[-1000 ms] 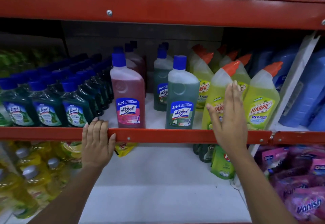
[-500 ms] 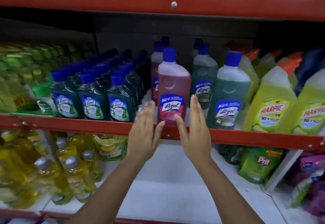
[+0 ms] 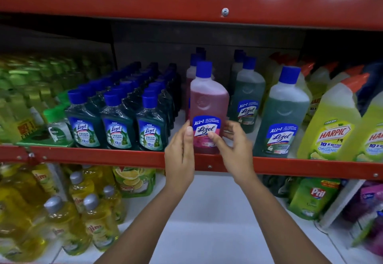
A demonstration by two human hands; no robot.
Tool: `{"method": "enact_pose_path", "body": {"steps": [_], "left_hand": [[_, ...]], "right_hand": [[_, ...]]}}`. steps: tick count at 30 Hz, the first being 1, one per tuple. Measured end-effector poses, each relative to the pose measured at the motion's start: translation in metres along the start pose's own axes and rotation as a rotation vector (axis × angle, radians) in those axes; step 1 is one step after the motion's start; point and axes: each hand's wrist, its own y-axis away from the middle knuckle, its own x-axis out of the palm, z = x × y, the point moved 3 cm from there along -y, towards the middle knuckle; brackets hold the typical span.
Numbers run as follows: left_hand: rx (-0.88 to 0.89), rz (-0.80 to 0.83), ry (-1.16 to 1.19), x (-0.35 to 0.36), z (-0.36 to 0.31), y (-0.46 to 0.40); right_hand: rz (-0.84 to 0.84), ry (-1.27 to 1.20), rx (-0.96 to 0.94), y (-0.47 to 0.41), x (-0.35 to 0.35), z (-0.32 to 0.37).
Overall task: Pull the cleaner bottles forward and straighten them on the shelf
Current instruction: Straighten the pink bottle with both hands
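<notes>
While upright, translucent pink bottle [image 3: 209, 106] seems hand-cupped.

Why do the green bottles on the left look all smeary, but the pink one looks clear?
In the head view, the green bottles sit at the wide-angle picture's edge, smeared and blurred; the pink Lizol bottle sits mid-frame, its label sharp, between the left hand and right hand.

Even, fairly bright light from front/above; back of shelf [image 3: 207, 35] dark w/ shadow. Green bottles [image 3: 31, 81] at left edge smeared by blur; wide-angle bend at edges. Centre sharp.
</notes>
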Motion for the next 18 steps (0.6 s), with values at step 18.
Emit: {"method": "enact_pose_path", "body": {"steps": [18], "left_hand": [[0.031,-0.016,-0.077,-0.01,-0.004,-0.005]], "right_hand": [[0.026,-0.035,0.013,0.001,0.012,0.005]]}}
